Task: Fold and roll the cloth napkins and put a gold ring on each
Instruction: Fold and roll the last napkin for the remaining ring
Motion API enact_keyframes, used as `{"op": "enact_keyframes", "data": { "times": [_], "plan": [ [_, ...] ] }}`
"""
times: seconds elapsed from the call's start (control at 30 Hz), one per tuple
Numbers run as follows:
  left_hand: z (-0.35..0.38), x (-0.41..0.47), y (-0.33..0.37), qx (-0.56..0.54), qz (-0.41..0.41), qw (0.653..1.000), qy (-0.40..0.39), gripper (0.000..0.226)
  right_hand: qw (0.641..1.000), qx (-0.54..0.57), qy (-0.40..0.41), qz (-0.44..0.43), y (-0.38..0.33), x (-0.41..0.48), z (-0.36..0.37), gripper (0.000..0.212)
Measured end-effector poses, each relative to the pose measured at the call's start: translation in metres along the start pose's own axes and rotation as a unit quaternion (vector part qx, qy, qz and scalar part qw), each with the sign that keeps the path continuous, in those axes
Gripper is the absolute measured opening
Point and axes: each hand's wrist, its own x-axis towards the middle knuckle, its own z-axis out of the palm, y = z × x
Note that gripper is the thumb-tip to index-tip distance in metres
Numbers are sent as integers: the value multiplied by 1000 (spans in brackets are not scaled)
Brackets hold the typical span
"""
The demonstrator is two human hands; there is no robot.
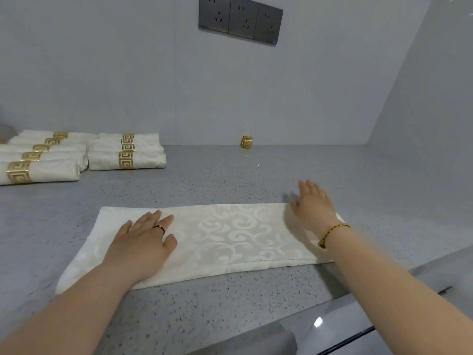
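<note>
Looked all over from my end, honestly no readable text, labels or numbers anywhere I can make out here.

napkin (230,239): was white cloth, woven scroll pattern, soft sheen
gold ring (246,142): looked like shiny metal
countertop (230,175): was grey speckled stone, smooth
wall (102,73): was smooth, slightly glossy
sockets (240,19): were grey, satin finish

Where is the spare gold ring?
Head view: the gold ring stands on the counter against the wall, below the sockets, right of the finished rolls.
</note>
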Motion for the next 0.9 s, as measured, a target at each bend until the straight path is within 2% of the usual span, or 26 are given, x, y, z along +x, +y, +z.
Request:
{"op": "enact_keyframes", "data": {
  "times": [0.1, 0.2, 0.27, 0.33, 0.43, 0.47, 0.63, 0.7, 0.8, 0.9],
  "plan": [
    [1, -1, -1, -4, 6, 1000, 11, 51, 978, 124, -35, -163, -57, -28, 1, 56],
    [1, -1, -5, -13, 27, 999, 33, 49, 923, 226, -92, -299, -95, -63, 10, 48],
    [-1, -2, -7, -28, 61, 997, 26, 50, 890, 253, -115, -361, -106, -76, 16, 39],
    [-6, -10, -13, -56, 91, 994, -3, 62, 878, 261, -117, -382, -108, -80, 19, 35],
    [-13, -30, -22, -86, 123, 988, -36, 128, 875, 269, -97, -391, -104, -81, 22, 32],
    [-13, -37, -24, -68, 128, 989, -36, 137, 873, 263, -88, -401, -104, -81, 22, 32],
    [-5, -47, -26, -31, 143, 989, -18, 141, 862, 188, -52, -469, -105, -83, 23, 34],
    [-2, -47, -26, -40, 139, 989, -14, 140, 856, 165, -32, -488, -105, -85, 24, 27],
    [0, -48, -26, -52, 136, 989, -7, 141, 857, 167, -4, -488, -108, -88, 30, 12],
    [0, -49, -26, -49, 129, 990, -1, 143, 854, 185, -4, -486, -107, -92, 30, 13]
  ]
}}
